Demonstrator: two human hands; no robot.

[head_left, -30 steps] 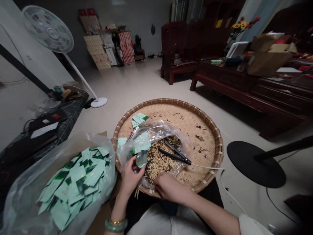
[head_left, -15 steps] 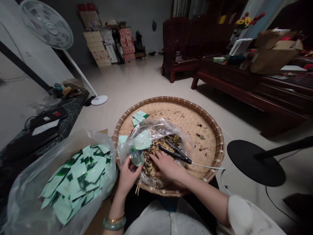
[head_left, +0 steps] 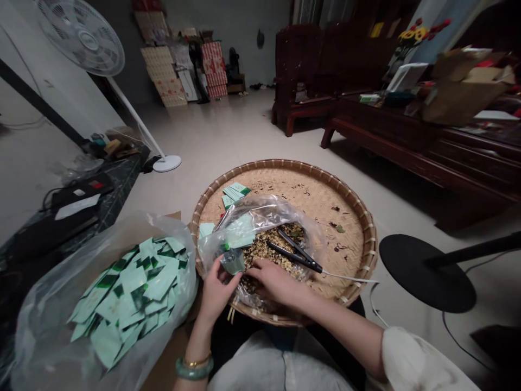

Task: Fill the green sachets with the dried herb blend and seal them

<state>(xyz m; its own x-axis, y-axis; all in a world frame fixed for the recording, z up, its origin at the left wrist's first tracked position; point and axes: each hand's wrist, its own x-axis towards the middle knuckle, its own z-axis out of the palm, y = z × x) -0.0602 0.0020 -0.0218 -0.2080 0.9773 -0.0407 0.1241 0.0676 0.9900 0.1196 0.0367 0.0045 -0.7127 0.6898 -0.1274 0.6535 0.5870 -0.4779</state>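
A round woven bamboo tray (head_left: 358, 217) rests on my lap. On it lies a clear plastic bag (head_left: 264, 214) holding a heap of dried tea leaves (head_left: 268, 247). My left hand (head_left: 215, 293) pinches a small green sachet (head_left: 233, 262) upright at the bag's near edge. Resting on the heap just right of the sachet, my right hand (head_left: 277, 281) has its fingers curled into the leaves. A black tong-like tool with a white cord (head_left: 295, 255) lies across the leaves. A few green sachets (head_left: 235, 193) lie at the tray's far left.
A big clear bag of green sachets (head_left: 130, 293) sits in a cardboard box at my left. A standing fan (head_left: 85, 43) and a dark side table (head_left: 61, 212) are further left. A black round stand base (head_left: 427, 271) is on the floor at right, wooden furniture beyond.
My right hand moved from the tray's near rim up onto the tea heap, then drew close to the sachet. My left hand kept the sachet, tilting it upright.
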